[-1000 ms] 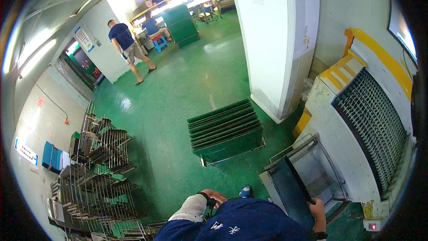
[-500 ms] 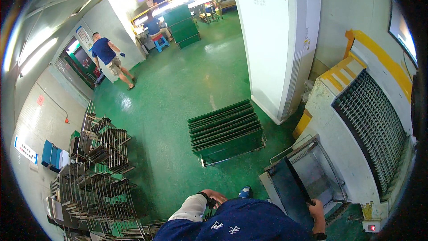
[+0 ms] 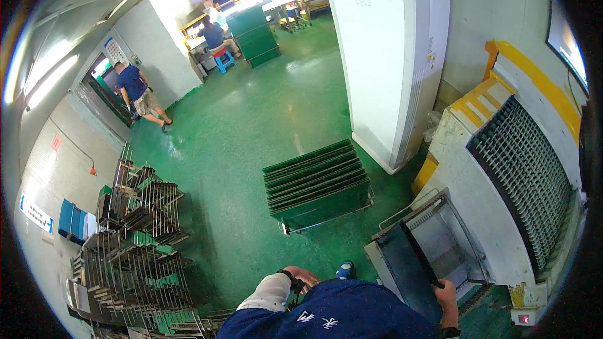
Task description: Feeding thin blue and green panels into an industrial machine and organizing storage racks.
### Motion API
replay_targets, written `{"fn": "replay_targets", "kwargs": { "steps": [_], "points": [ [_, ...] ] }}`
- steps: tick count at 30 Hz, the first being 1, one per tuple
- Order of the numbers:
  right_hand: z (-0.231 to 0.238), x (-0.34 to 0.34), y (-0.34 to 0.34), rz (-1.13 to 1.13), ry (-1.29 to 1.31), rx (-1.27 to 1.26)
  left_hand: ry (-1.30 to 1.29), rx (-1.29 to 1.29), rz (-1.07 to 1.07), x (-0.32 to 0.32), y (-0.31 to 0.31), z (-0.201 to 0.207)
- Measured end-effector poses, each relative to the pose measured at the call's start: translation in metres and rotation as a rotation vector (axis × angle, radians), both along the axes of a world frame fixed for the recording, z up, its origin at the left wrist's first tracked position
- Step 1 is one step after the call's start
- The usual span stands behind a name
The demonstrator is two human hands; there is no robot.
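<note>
My right hand [image 3: 446,295] is closed on the end of a dark flat panel [image 3: 411,273], which stands tilted in the metal frame [image 3: 465,220] at the lower right. Close to my front is my left hand [image 3: 304,276], with a white sleeve and a dark band at the wrist; its fingers are mostly hidden by my dark blue shirt. Ahead on the floor stands a rack [image 3: 323,216] holding several green boards [image 3: 317,179] upright in a row. It is apart from both hands.
A white machine with a slatted roller bed [image 3: 527,176] fills the right side. Beyond the green boards stands a tall white cabinet [image 3: 383,56]. Metal racks [image 3: 144,263] line the left wall. One person [image 3: 138,91] walks by the door; others sit at a lit bench.
The walking person has moved left toward the door and turned. The seated person at the back now has something pale raised in front. My hands and the dark panel have hardly moved.
</note>
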State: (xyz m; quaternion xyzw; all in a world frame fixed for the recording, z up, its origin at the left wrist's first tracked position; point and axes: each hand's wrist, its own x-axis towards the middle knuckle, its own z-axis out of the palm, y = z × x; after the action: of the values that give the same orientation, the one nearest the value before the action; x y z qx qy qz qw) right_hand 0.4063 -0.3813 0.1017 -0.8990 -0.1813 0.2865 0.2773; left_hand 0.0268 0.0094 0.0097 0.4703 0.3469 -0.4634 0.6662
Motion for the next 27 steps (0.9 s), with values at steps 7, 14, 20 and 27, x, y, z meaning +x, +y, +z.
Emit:
{"fn": "replay_targets", "kwargs": {
  "steps": [7,14,20,27],
  "points": [
    [0.018,-0.004,0.009,-0.019,0.016,-0.033,-0.027,-0.040,-0.058,-0.012,0.003,-0.034],
    [-0.003,-0.004,0.001,-0.003,-0.076,0.036,-0.035,-0.061,-0.067,-0.014,0.003,-0.040],
    [-0.009,-0.004,-0.002,-0.004,-0.107,0.049,-0.036,-0.066,-0.072,-0.008,0.002,-0.028],
    [-0.017,-0.005,-0.004,-0.007,-0.109,0.077,-0.016,-0.075,0.003,-0.016,0.002,-0.031]
  ]
}}
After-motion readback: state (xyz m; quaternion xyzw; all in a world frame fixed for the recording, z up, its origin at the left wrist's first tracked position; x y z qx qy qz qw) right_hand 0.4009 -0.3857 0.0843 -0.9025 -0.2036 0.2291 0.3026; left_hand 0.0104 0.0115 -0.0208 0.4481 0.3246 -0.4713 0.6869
